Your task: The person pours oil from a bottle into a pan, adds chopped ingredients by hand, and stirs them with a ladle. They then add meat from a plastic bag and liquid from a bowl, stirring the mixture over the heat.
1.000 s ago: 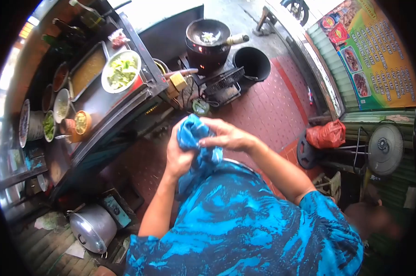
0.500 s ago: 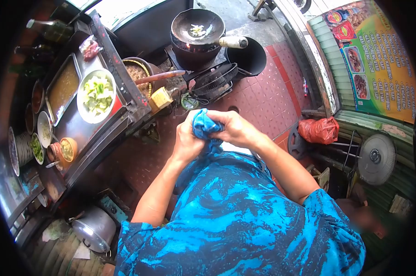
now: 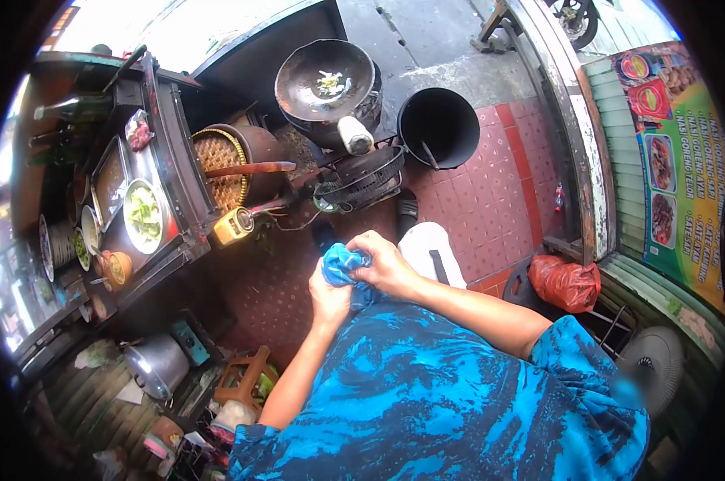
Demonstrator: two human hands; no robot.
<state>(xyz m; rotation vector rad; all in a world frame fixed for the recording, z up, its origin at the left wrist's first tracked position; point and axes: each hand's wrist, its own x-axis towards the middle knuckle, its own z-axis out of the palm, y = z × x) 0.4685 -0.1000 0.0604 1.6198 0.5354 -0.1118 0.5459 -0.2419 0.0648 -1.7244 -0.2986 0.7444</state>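
My left hand [image 3: 330, 301] is closed around the lower left side of a bunched blue cloth [image 3: 341, 263]. Fingers of my right hand [image 3: 388, 268] pinch the same cloth from the right. It is bunched up in front of my waist, and its folds run down to my blue and black patterned shirt [image 3: 450, 377], in matching colours. Beyond my hands a wok [image 3: 302, 72] with pale scraps in its middle sits on a round stove, its wrapped handle [image 3: 355, 135] pointing toward me.
A cart on the left carries a bowl of cut greens [image 3: 143, 215] and several dishes. A wooden handle [image 3: 250, 168] and a yellow tin [image 3: 232, 227] jut from its side. A black bucket [image 3: 438, 116] stands right of the stove, a red bag [image 3: 567, 283] at the right.
The view has shifted, bringing a white seat and my feet into sight. My hands still grip the cloth; my right fingers have moved along its right side.
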